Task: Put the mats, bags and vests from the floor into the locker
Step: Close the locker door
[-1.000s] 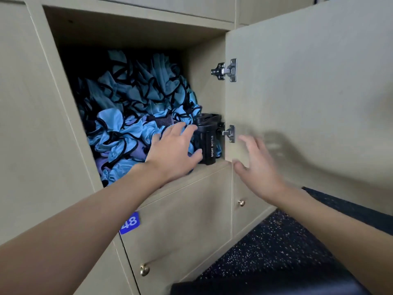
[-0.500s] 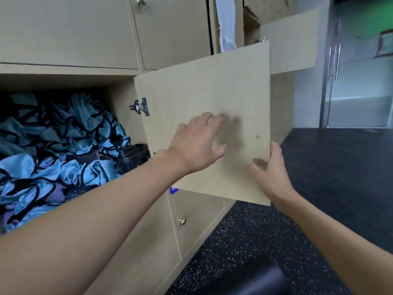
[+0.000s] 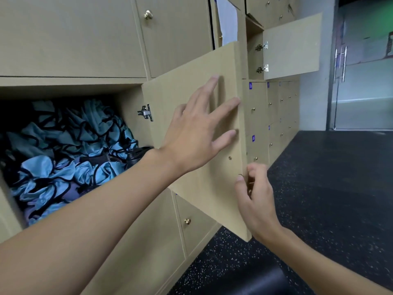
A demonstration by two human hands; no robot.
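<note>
Head view: the left grip point(image 3: 197, 135) lies flat, fingers spread, on the locker door point(image 3: 204, 201); the right grip point(image 3: 255, 196) curls round that door's free edge. Blue vests point(image 3: 70, 158) lie crammed inside, left of the door's hinge point(image 3: 145, 112).

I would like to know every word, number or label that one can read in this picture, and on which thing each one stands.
No text here can be read.
Blue labels on the closed doors: too small and blurred to read.
White sheet above the open door: no writing shows.
Poster at the far right: blurred, unreadable.
</note>
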